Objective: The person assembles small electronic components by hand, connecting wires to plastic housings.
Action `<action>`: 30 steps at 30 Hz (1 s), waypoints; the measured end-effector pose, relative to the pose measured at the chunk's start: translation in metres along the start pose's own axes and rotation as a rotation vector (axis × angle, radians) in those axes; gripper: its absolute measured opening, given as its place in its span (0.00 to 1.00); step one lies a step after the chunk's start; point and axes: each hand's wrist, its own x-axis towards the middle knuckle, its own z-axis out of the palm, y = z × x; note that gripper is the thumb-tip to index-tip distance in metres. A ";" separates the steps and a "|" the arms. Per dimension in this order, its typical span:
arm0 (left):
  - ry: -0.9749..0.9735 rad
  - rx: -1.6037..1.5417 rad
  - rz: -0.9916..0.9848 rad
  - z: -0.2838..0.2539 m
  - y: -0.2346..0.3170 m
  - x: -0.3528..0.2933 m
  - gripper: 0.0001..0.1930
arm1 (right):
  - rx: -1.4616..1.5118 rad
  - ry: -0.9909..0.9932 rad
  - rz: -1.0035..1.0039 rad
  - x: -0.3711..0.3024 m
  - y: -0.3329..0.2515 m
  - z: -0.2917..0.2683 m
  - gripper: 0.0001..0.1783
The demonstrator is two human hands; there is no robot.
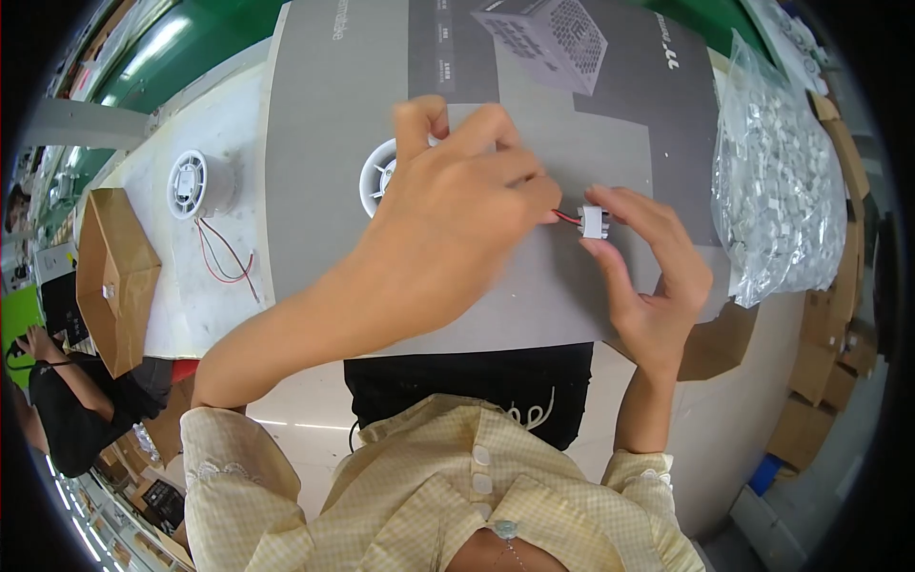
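Note:
My left hand (467, 191) reaches across the grey mat (534, 310). Its thumb and forefinger are closed on a pair of red and black wires (566, 217). Between the thumb and fingertips of my right hand (658, 267) is a small white plug connector (593, 222), where the wires end. Partly covered by my left hand, a round white fan-like unit (377, 176) lies on the mat. A similar round white unit (193, 184) sits to the left on the white table (181, 310), its red and black leads (221, 265) trailing toward me.
A clear plastic bag (782, 191) full of small white parts lies at the right edge. An open cardboard box (119, 276) stands at the left, with another person (86, 400) beyond it. More cardboard boxes (810, 381) are at the right.

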 end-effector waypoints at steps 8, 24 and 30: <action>-0.110 -0.023 -0.063 -0.001 0.009 0.001 0.06 | -0.122 -0.011 -0.068 0.002 -0.003 0.008 0.22; -0.403 -0.181 -0.200 -0.070 -0.025 -0.006 0.35 | -0.375 -0.062 -0.127 0.018 -0.019 0.020 0.21; -0.320 -0.230 -0.274 -0.060 -0.021 -0.017 0.36 | -0.313 -0.104 -0.104 0.020 -0.018 0.023 0.19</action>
